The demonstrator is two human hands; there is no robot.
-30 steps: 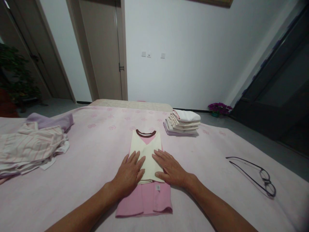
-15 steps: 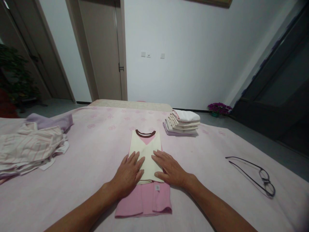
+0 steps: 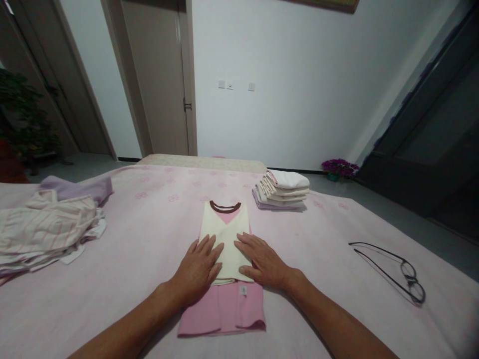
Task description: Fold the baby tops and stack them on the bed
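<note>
In front of me lies a partly folded shirt, with its cream sleeves crossed over the pink body. A dark brown neckband shows at its far end, and the pink lower part with a small white label spreads toward me. My left hand rests flat on the shirt's left side with fingers outstretched. On the right side, my right hand presses down flat with its fingers spread. Neither hand grips the cloth; both palms hide parts of the shirt's edges.
A stack of folded clothes stands at the far right of the pink patterned bedspread. Loose clothes are heaped at the left. Black-framed glasses lie at the right, temples open. Beyond are a door and purple flowers.
</note>
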